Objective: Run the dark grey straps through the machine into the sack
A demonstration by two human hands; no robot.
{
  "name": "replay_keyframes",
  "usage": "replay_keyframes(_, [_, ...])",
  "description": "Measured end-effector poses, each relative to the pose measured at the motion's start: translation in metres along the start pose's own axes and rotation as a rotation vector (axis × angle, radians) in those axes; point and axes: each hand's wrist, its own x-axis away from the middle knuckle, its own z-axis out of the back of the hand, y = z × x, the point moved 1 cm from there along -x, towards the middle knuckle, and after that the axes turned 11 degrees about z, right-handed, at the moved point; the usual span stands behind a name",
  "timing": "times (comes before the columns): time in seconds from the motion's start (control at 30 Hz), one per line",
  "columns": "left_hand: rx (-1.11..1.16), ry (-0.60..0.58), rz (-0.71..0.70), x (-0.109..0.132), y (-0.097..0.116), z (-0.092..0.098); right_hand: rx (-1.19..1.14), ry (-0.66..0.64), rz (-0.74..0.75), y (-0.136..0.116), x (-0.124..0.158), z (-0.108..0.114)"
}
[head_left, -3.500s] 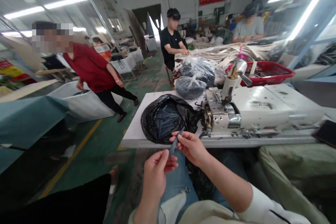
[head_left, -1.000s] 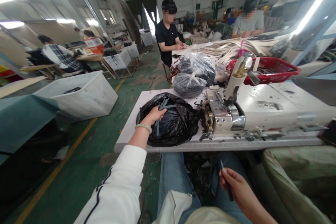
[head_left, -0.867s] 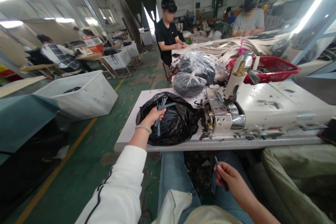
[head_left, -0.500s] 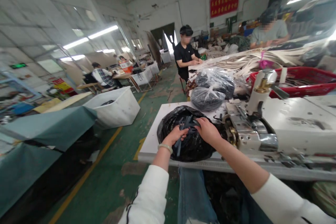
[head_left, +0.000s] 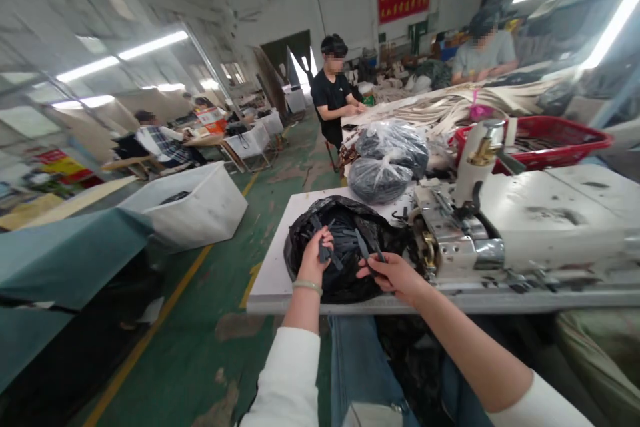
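An open black plastic bag rests on the white sewing table, full of dark grey fabric strips. Over its left side, my left hand is closed around a few of these strips, whose ends poke out past the fingers. My right hand is at the bag's near right edge, pinching a dark strip that points up and to the left. A sewing machine with a metal head stands just right of the bag.
Behind the bag sit clear plastic bags of dark pieces. A red basket lies beyond the machine, near a heap of beige straps. A co-worker in black sits across. On the floor at left is a white bin.
My hands have moved apart: the left to the bag's left side, the right lower and nearer me with a strip. The view has turned slightly right.
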Motion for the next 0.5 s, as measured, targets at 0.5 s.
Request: replay_keyframes(0.5, [0.558, -0.109, 0.034, 0.003, -0.052, -0.031, 0.162, 0.212, 0.171, 0.031, 0.003, -0.013])
